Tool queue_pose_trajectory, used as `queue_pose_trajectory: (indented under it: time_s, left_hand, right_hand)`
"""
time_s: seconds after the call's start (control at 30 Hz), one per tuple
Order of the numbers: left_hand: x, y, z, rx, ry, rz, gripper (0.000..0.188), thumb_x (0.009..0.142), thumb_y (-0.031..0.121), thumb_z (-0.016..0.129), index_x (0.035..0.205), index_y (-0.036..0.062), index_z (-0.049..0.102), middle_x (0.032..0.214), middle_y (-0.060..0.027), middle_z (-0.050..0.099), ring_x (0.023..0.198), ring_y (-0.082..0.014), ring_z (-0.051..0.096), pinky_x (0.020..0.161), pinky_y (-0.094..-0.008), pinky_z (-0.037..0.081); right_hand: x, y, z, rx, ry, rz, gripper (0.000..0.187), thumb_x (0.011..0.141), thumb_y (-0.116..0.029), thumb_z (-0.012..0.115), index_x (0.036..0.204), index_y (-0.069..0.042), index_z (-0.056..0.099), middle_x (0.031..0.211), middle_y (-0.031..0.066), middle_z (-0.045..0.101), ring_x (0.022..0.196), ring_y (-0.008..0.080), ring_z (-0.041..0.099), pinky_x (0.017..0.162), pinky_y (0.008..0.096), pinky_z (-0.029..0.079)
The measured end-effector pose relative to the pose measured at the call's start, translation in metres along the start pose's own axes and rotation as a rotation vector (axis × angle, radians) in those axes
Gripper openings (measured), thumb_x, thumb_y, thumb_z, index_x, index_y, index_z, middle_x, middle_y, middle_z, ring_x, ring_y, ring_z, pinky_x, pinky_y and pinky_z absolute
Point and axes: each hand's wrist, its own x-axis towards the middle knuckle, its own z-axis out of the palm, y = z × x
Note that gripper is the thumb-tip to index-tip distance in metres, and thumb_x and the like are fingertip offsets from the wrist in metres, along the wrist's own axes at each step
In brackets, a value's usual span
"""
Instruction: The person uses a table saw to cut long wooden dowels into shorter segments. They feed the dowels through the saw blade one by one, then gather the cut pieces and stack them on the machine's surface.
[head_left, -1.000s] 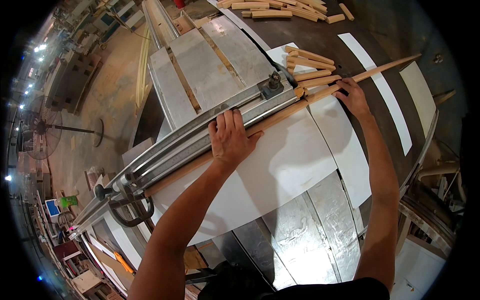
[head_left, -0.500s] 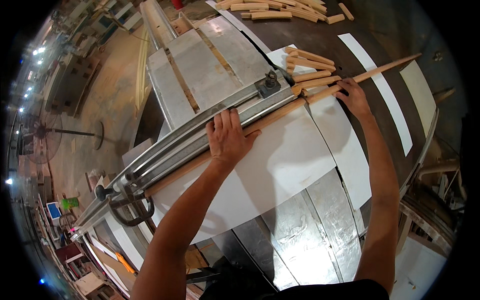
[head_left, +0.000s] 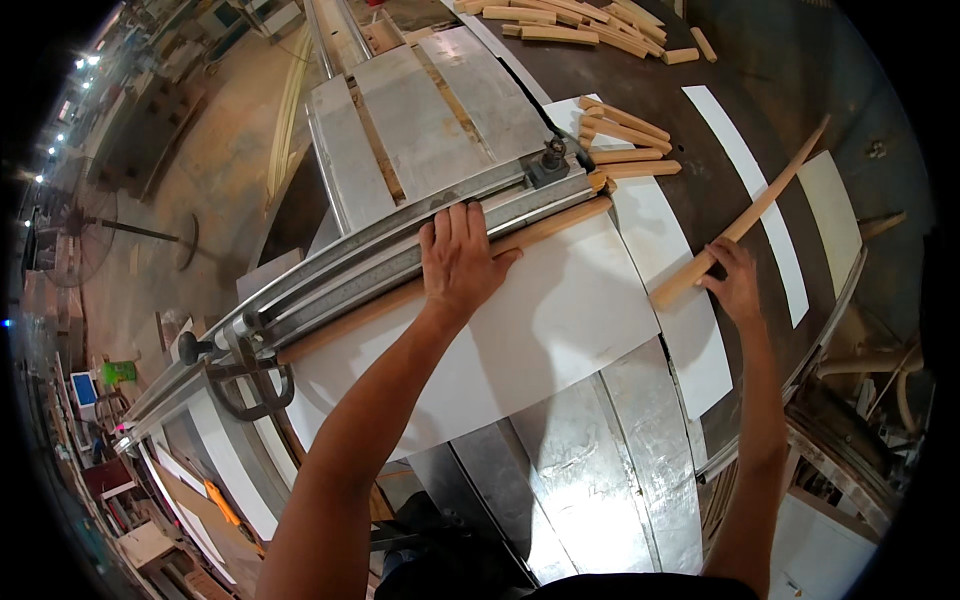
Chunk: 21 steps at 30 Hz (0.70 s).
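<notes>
A long wooden strip (head_left: 555,227) lies along the metal fence (head_left: 350,265) of a sliding table saw. My left hand (head_left: 458,258) is closed over both, its fingers hooked on the fence and its thumb on the strip. Under the strip lies a white board (head_left: 540,325). To the right, my right hand (head_left: 733,277) grips a separate wooden piece (head_left: 765,195) near its closer end. This piece slants away over the dark table (head_left: 655,110), apart from the strip at the fence. The saw blade cannot be made out.
Short wooden pieces (head_left: 635,165) lie just beyond the fence's right end, with several more (head_left: 590,25) at the far edge. A black clamp handle (head_left: 255,390) juts out at the fence's left end. Narrow white strips (head_left: 745,170) lie on the dark table. A fan (head_left: 85,225) stands at left.
The wooden piece in my right hand has come away from the strip's right end and swung, its closer end now nearer me. My left hand stays on the fence and strip.
</notes>
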Motion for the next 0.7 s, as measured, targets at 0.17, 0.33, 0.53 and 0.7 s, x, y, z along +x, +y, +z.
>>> queue_pose_trajectory:
  time_s: [0.17,0.33,0.53,0.7]
  left_hand:
    - [-0.001,0.001,0.001,-0.030,0.009,-0.010,0.080,0.059,0.045,0.093,0.116,-0.0007,0.061,0.101,-0.0102,0.056,0.098,-0.0281,0.054,0.086,-0.0397,0.040]
    - [-0.005,-0.001,0.003,-0.012,0.013,-0.015,0.080,0.060,0.044,0.093,0.116,-0.0010,0.060,0.105,-0.0113,0.057,0.100,-0.0290,0.053,0.089,-0.0412,0.039]
    - [-0.003,-0.002,0.003,-0.012,-0.004,-0.014,0.080,0.061,0.047,0.091,0.118,-0.0013,0.060,0.107,-0.0120,0.057,0.102,-0.0291,0.053,0.091,-0.0416,0.039]
    - [-0.003,-0.004,0.002,0.003,-0.040,-0.024,0.080,0.064,0.053,0.088,0.117,-0.0006,0.061,0.104,-0.0106,0.056,0.099,-0.0275,0.052,0.088,-0.0409,0.039]
  right_hand:
    - [-0.049,-0.033,0.007,-0.016,0.033,-0.028,0.066,0.058,-0.020,0.089,0.120,-0.011,0.069,0.131,0.0054,0.061,0.116,0.0308,0.057,0.099,0.0474,0.042]
    - [-0.098,-0.085,0.032,0.054,0.108,-0.069,0.066,0.064,-0.038,0.086,0.120,-0.009,0.068,0.133,0.0097,0.060,0.119,0.0340,0.055,0.102,0.0484,0.039]
    - [-0.155,-0.160,0.054,0.090,0.135,-0.036,0.071,0.067,-0.049,0.083,0.121,-0.007,0.066,0.137,0.0127,0.056,0.121,0.0382,0.048,0.104,0.0531,0.037]
    - [-0.182,-0.212,0.056,0.136,0.095,0.025,0.073,0.057,-0.032,0.092,0.121,-0.009,0.067,0.140,0.0118,0.053,0.123,0.0386,0.046,0.105,0.0538,0.036]
